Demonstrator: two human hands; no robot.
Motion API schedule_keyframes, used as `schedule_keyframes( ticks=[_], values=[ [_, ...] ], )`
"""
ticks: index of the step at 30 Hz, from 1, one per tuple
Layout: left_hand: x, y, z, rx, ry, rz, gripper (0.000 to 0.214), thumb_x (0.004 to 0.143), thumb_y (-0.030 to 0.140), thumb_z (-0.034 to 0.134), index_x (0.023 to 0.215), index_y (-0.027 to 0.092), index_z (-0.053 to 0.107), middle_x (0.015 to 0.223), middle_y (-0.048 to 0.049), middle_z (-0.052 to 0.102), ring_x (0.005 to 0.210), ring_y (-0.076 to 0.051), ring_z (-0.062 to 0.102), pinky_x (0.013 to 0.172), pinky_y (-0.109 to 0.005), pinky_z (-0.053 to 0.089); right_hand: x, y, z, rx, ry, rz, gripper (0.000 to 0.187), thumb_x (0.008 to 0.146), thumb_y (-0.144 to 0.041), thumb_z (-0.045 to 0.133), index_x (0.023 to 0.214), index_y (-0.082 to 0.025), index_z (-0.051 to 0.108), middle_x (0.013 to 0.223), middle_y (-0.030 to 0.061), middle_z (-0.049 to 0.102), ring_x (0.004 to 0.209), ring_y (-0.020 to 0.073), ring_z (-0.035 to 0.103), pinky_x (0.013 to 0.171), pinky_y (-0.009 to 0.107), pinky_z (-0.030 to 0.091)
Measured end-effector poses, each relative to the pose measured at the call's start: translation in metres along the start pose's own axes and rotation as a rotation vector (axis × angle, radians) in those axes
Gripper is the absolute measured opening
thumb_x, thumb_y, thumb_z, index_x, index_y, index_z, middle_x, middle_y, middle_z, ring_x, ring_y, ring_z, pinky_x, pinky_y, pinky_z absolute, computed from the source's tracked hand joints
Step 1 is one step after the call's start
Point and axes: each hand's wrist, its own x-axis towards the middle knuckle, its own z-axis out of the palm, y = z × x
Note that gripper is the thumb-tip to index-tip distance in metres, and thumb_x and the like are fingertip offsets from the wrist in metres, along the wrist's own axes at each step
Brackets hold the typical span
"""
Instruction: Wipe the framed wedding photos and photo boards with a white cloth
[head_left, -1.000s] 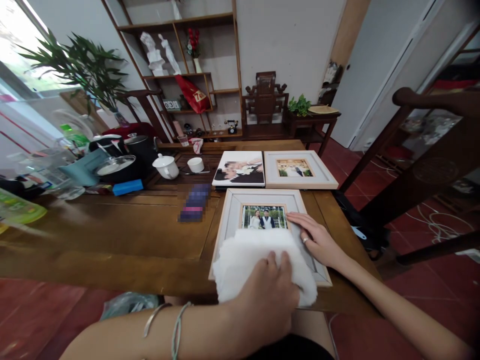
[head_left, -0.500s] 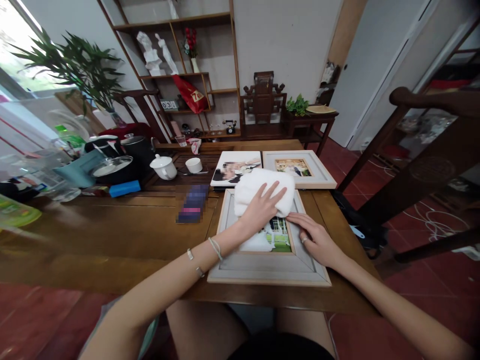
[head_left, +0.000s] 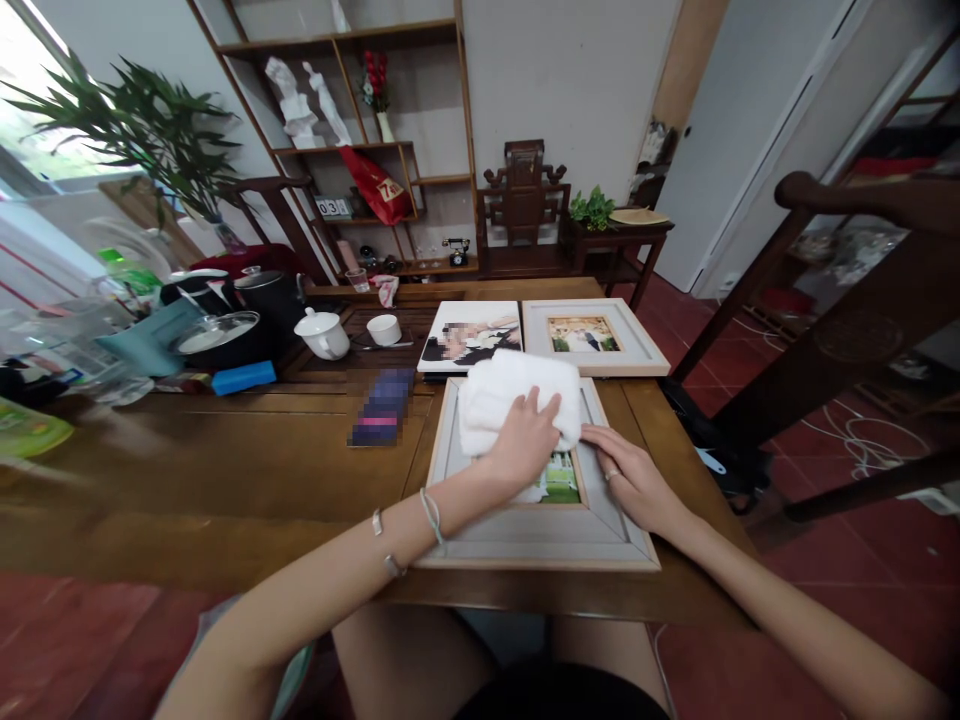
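A picture frame (head_left: 480,535) with a wide pale mat lies flat on the wooden table in front of me. Its photo with green grass (head_left: 564,482) is partly covered. Across the frame's upper half rests a folded white towel (head_left: 491,395). My left hand (head_left: 527,440) presses down on the towel and grips it, with some fingers bent into the cloth. My right hand (head_left: 626,470) lies on the frame's right side, its fingers stretched out near the towel's corner, holding nothing. A ring and bracelets show on my hands and wrist.
Behind the frame lie a photo panel (head_left: 469,340) and a second framed picture (head_left: 637,345). To the left are a blurred dark packet (head_left: 381,408), a white lidded cup (head_left: 322,333), a small white bowl (head_left: 384,330) and a blue box (head_left: 244,378). A wooden chair (head_left: 832,310) stands at right.
My left hand has moved the towel slightly left and toward me, and its fingers have bent more. The right hand stays almost in place on the frame.
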Motion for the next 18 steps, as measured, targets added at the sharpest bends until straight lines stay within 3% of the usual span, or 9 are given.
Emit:
schedule_keyframes(
  ticks=[3,6,10,14,18],
  values=[
    [-0.027,0.034,-0.009,-0.041,-0.045,-0.036,0.031,0.088,0.023,0.049,0.110,0.013,0.069,0.140,-0.0199,0.045,0.116,-0.038,0.052,0.083,-0.045,0.045,0.000,-0.002,0.000,0.022,0.049,0.019,0.041,0.087,-0.011,0.037,0.120,-0.025,0.058,0.119,0.0070,0.062,0.113,0.0231,0.058,0.099,0.045,0.046],
    [-0.055,0.075,-0.019,0.020,0.083,0.068,0.037,0.090,0.029,0.044,0.115,0.013,0.066,0.135,-0.0222,0.050,0.110,-0.037,0.055,0.084,-0.049,0.042,0.000,-0.002,0.000,0.036,0.070,0.043,0.036,0.090,-0.016,0.038,0.119,-0.025,0.058,0.120,0.0072,0.062,0.112,0.0234,0.059,0.099,0.044,0.047],
    [-0.078,0.108,-0.033,-0.008,-0.001,0.184,0.036,0.088,0.034,0.046,0.110,0.016,0.070,0.132,-0.0220,0.053,0.108,-0.038,0.056,0.079,-0.047,0.044,0.000,-0.002,-0.001,0.055,0.044,0.038,0.037,0.092,-0.018,0.036,0.122,-0.026,0.057,0.126,0.0067,0.061,0.120,0.0225,0.055,0.103,0.044,0.044],
    [-0.087,0.103,-0.029,0.032,0.023,0.123,0.032,0.090,0.030,0.046,0.107,0.020,0.071,0.137,-0.0165,0.050,0.114,-0.035,0.053,0.085,-0.047,0.043,0.000,0.000,0.000,0.014,0.011,0.036,0.036,0.093,-0.019,0.038,0.122,-0.026,0.058,0.127,0.0058,0.061,0.122,0.0225,0.054,0.107,0.048,0.040],
    [-0.081,0.074,-0.011,0.105,-0.046,-0.091,0.027,0.090,0.024,0.049,0.103,0.021,0.072,0.140,-0.0119,0.049,0.117,-0.035,0.050,0.090,-0.049,0.042,0.000,0.001,0.001,-0.016,-0.015,0.016,0.036,0.091,-0.019,0.042,0.123,-0.026,0.057,0.128,0.0061,0.060,0.123,0.0231,0.053,0.108,0.049,0.039]
  ],
)
